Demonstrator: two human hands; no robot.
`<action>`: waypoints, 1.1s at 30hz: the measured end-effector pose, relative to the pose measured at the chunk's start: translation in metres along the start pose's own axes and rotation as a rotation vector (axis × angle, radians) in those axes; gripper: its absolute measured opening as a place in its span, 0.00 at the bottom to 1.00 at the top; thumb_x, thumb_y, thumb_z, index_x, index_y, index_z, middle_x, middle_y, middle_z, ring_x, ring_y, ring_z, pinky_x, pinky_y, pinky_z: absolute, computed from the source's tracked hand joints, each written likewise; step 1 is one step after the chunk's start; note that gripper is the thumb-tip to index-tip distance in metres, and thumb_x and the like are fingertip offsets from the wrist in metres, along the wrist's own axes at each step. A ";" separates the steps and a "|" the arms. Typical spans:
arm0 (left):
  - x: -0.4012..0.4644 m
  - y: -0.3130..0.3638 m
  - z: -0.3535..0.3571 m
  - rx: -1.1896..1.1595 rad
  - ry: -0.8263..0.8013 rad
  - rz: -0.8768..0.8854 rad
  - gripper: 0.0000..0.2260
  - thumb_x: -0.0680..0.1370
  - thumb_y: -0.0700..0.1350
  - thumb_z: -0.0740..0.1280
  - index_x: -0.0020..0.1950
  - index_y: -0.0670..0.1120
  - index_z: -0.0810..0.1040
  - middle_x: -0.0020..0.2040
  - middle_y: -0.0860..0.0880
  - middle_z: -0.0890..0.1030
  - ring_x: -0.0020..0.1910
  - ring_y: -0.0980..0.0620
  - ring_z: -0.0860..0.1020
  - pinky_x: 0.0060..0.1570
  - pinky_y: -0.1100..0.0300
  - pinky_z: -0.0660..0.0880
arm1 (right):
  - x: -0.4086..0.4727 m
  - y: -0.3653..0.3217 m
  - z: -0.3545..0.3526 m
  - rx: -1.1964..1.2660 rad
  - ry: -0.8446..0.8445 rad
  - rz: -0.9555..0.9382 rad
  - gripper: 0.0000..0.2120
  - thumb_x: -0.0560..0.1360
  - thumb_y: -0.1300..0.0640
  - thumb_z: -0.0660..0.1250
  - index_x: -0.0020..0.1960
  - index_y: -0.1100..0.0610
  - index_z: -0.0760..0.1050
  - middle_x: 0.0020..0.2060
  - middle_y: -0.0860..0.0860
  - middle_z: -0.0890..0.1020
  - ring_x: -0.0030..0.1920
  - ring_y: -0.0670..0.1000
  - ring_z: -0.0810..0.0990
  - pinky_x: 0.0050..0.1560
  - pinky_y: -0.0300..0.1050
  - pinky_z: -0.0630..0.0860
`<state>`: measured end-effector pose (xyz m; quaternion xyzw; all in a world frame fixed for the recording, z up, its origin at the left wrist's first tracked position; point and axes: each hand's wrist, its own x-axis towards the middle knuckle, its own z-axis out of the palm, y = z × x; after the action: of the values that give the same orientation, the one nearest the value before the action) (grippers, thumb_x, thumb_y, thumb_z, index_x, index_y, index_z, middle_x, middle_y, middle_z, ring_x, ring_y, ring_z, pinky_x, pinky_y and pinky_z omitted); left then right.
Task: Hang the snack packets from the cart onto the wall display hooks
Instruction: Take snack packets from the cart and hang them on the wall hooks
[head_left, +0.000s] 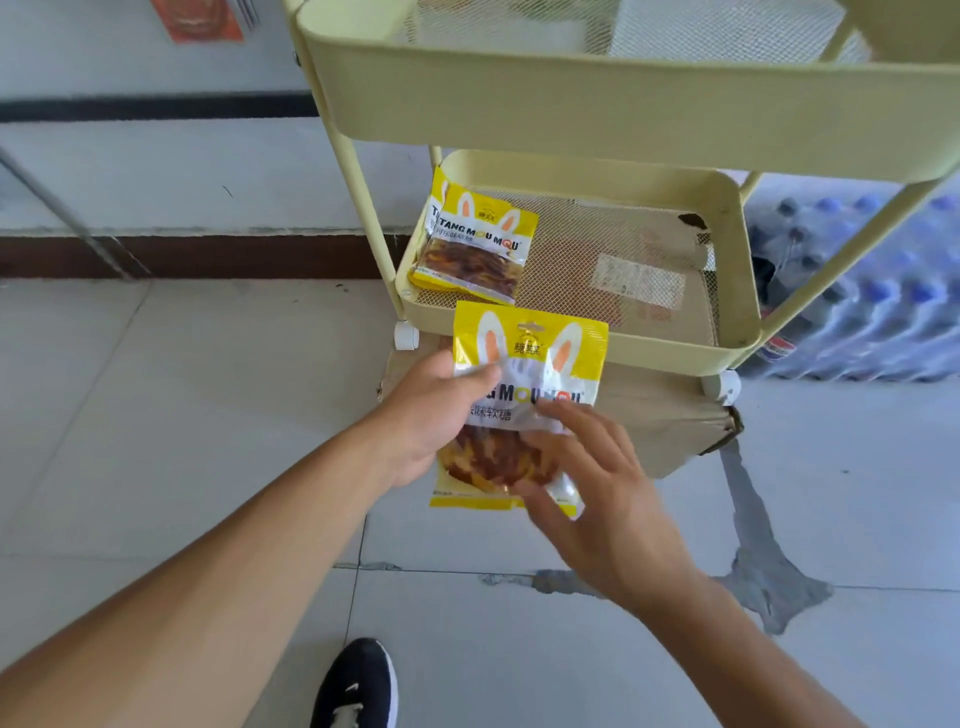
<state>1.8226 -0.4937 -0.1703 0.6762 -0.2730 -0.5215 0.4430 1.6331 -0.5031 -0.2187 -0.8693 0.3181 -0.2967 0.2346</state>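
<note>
A yellow snack packet (530, 364) with white rabbit ears and brown sweets inside is held upright in front of the cart. My left hand (431, 415) grips its left edge, thumb on the front. My right hand (592, 478) touches its lower right part with spread fingers; whether those fingers curl behind the packet is hidden. Two more of the same packets (475, 244) lie stacked, leaning in the left corner of the cart's lower mesh tray (732, 291). No wall hooks are in view.
The pale yellow cart has an upper tray (571, 88) overhanging the lower one. A cardboard box (660, 426) sits under the cart. Shrink-wrapped water bottles (852, 291) stand at the right. A tiled floor, a wall with a dark skirting and my black shoe (358, 686) are below.
</note>
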 end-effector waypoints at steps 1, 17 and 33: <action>-0.001 0.000 0.001 0.011 -0.008 0.000 0.08 0.82 0.45 0.65 0.58 0.50 0.81 0.58 0.51 0.84 0.61 0.49 0.80 0.68 0.44 0.71 | 0.001 0.001 -0.006 0.068 0.090 0.119 0.16 0.77 0.49 0.66 0.62 0.54 0.77 0.66 0.47 0.75 0.67 0.50 0.72 0.64 0.45 0.72; -0.040 -0.029 0.053 -0.005 -0.333 -0.146 0.14 0.76 0.49 0.66 0.60 0.47 0.82 0.58 0.46 0.84 0.62 0.46 0.80 0.67 0.39 0.71 | -0.045 -0.026 -0.050 0.994 0.352 1.058 0.10 0.75 0.58 0.70 0.56 0.59 0.79 0.47 0.58 0.86 0.48 0.60 0.86 0.50 0.65 0.81; -0.230 0.114 0.117 0.014 -0.328 -0.264 0.15 0.75 0.48 0.70 0.54 0.38 0.83 0.52 0.39 0.85 0.53 0.38 0.84 0.58 0.38 0.77 | -0.085 -0.181 -0.241 1.018 0.497 1.347 0.17 0.70 0.52 0.74 0.50 0.66 0.82 0.45 0.64 0.85 0.46 0.65 0.85 0.47 0.63 0.82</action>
<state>1.6516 -0.3915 0.0296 0.6152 -0.2543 -0.6761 0.3157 1.4947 -0.3733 0.0302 -0.1972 0.6344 -0.3817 0.6427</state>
